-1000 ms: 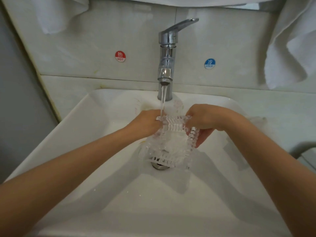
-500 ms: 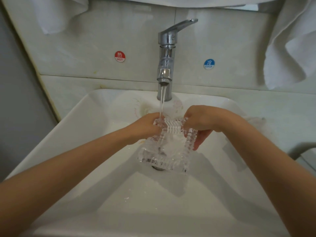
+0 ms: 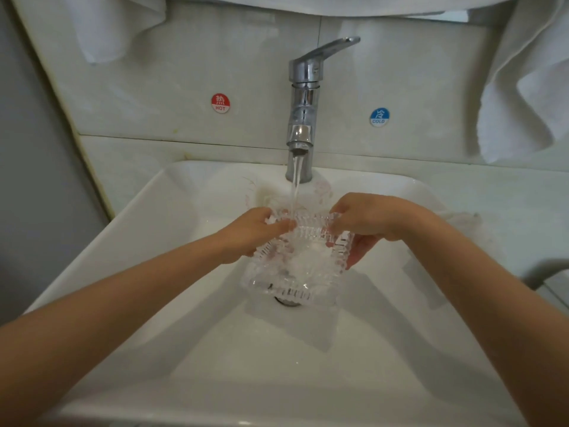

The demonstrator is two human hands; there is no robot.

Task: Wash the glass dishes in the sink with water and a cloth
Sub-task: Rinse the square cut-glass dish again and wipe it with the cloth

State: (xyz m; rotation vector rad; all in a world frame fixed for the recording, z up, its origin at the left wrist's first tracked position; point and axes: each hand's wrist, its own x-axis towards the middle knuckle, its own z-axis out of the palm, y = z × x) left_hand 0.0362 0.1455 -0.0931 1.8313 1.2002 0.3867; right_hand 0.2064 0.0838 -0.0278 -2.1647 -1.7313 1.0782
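Observation:
A square ribbed glass dish (image 3: 295, 266) is held over the drain of the white sink (image 3: 129, 241), its far edge under the running water from the chrome tap (image 3: 303, 118). My left hand (image 3: 252, 232) grips the dish's far left edge, fingers curled over the rim. My right hand (image 3: 366, 223) grips the far right corner, with fingers under the dish's right side. Something white lies inside the dish; I cannot tell whether it is a cloth or foam. A second glass dish (image 3: 277, 192) leans at the back of the sink behind the stream.
A white cloth (image 3: 458, 220) lies on the counter right of the sink. White towels hang at the top left (image 3: 114, 26) and top right (image 3: 529, 87). Red HOT (image 3: 220, 103) and blue COLD (image 3: 379, 117) stickers are on the wall. A grey object (image 3: 542, 272) juts in at the right edge.
The dish has tipped from steep toward flatter, its near edge swinging down and out over the drain. Both hands stay on its far edge under the stream.

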